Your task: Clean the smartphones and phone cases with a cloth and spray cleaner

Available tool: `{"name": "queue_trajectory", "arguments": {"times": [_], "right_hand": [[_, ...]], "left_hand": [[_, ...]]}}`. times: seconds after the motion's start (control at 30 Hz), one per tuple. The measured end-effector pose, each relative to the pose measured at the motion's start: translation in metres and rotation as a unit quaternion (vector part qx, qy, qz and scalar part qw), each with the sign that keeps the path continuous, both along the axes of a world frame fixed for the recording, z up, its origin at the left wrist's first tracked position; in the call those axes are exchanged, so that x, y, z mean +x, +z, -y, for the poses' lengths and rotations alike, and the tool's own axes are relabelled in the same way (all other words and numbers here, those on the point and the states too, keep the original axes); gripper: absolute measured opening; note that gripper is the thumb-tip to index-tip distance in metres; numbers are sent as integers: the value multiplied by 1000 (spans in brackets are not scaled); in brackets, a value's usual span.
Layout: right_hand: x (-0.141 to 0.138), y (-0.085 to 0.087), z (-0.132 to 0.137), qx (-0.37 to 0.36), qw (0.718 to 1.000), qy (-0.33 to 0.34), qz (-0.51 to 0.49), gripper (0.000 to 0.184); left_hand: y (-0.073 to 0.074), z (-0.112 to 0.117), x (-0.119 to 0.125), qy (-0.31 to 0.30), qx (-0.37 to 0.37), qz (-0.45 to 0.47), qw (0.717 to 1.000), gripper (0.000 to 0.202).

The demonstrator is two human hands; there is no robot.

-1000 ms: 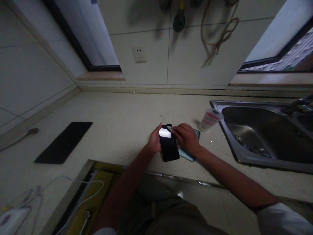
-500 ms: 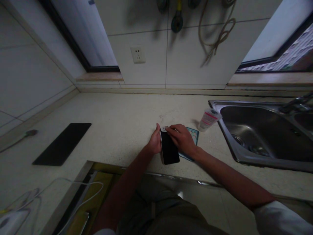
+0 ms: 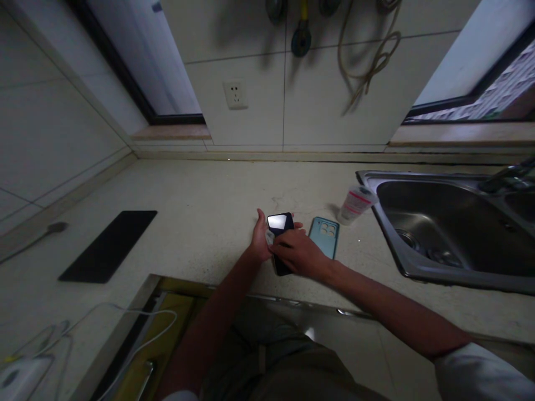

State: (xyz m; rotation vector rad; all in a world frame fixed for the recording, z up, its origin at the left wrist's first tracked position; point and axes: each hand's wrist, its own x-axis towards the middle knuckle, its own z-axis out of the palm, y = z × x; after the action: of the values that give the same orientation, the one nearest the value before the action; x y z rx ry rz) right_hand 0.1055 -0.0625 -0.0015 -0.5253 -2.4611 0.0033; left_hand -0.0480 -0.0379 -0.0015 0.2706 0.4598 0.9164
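My left hand [image 3: 259,240] is wrapped round a black smartphone [image 3: 283,267] from below, its thumb at the left edge and its fingertips showing past the right edge. The dark screen faces up, with a bright reflection near its top. Over the phone's middle, my right hand [image 3: 301,254] is closed on a small whitish wipe [image 3: 270,238], pressed at the phone's left edge; whether it is tissue or cloth I cannot tell. Just right of the phone, a teal phone case [image 3: 324,240] with camera holes lies on the counter, partly under my right wrist.
A clear plastic cup [image 3: 355,206] with pink print stands right of the case, by the steel sink [image 3: 395,262]. A black flat panel [image 3: 108,245] lies at the left. White cables [image 3: 121,308] run across the lower left counter. A wall socket [image 3: 236,94] is behind.
My right hand has moved from the phone's top down to its left edge with the wipe. The phone has shifted slightly and tilted, now showing a reflection. More of the case shows.
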Motion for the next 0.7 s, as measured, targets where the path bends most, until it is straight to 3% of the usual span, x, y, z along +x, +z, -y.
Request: {"name": "queue_trajectory", "arguments": {"times": [0.2,0.47,0.7], "right_hand": [[4,5,6,-26,994,72,81,19],[17,23,2,-99,972,128,171,20],[46,31,-21,-156,974,81,142,16]], "left_hand": [[0,0,-4,6,24,-19,1000,93],[0,-1,-4,10,31,-24,999,91],[1,-1,-4,14,5,-28,1000,89]]}}
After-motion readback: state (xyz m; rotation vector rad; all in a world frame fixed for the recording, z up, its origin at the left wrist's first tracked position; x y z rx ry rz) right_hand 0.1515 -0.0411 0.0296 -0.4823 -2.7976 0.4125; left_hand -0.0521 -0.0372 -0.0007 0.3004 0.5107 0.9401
